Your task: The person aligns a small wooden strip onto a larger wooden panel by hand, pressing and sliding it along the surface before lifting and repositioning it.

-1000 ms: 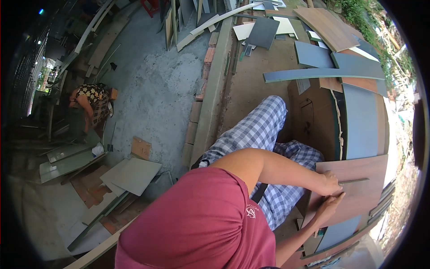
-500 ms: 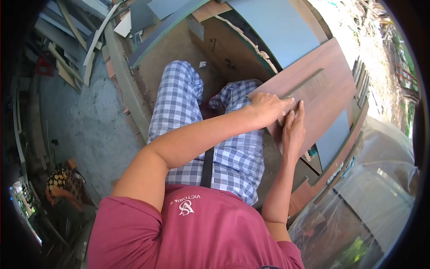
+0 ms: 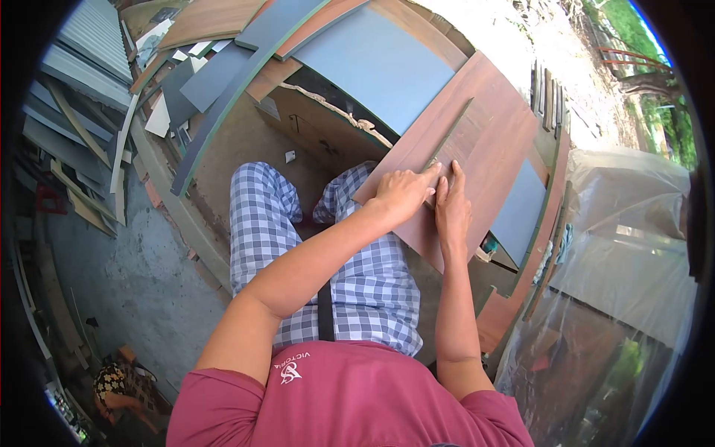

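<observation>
A large reddish-brown wood-grain panel (image 3: 500, 112) lies tilted across the work surface before me. On top of it rests a smaller wood-grain piece (image 3: 465, 138) with a dark long edge. My left hand (image 3: 406, 194) is closed at the near end of this piece, its fingertips bunched together; whatever they pinch is too small to make out. Beside it, my right hand (image 3: 453, 212) lies on the smaller piece with the index finger stretched forward and the fingers apart. The fingertips of both hands almost meet.
Blue-grey panels (image 3: 380, 59) lie under and beyond the brown panel. A long curved dark strip (image 3: 238, 89) and several offcuts (image 3: 160, 115) are at the left. Clear plastic sheeting (image 3: 618, 276) covers things at the right. My checkered knees (image 3: 261, 201) are below the work surface.
The view has shifted, so the panel and both hands appear further left and slightly lower. The hands keep nearly the same pose at the smaller piece.
</observation>
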Demonstrator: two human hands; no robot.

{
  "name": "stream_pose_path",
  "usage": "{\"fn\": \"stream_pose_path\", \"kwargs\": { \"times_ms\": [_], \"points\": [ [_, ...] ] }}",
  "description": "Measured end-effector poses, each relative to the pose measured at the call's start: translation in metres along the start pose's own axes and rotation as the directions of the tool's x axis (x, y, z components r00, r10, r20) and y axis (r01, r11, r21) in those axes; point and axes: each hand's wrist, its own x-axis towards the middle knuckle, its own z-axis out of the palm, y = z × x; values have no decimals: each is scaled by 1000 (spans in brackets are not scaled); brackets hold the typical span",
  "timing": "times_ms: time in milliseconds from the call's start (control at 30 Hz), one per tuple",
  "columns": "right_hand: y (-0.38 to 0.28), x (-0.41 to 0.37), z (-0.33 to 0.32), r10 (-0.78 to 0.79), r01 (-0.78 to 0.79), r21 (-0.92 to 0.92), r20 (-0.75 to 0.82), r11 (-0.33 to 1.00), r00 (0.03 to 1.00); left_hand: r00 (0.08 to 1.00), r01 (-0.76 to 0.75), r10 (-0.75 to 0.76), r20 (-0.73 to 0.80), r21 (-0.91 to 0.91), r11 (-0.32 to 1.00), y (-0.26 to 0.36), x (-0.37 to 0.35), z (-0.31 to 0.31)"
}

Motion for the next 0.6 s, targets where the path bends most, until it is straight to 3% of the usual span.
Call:
{"fn": "stream_pose_path", "kwargs": {
  "times_ms": [67,133,167,200,267,333,600],
  "points": [
    [2,-7,-3,-40,41,17,-11,999,999,1000,8,-8,10,-16,1000,3,-7,1],
    [-5,-32,-7,46,-48,29,64,998,997,999,31,-31,36,-10,999,4,-30,6],
    [6,-42,3,-52,53,39,-16,998,999,999,34,-33,21,-22,999,3,-42,11],
    [4,-53,2,-68,68,55,0,996,998,999,34,-33,23,-27,999,4,-53,14],
    [-2,-70,-6,37,-42,58,87,997,995,999,34,-33,41,-34,999,7,-70,14],
    [-2,-75,-5,18,-22,49,87,999,996,998,40,-39,49,-27,999,8,-74,10],
    [15,-12,-3,-56,55,-46,-18,997,998,999,-20,21,41,-12,1000,10,-6,14]
  ]
}}
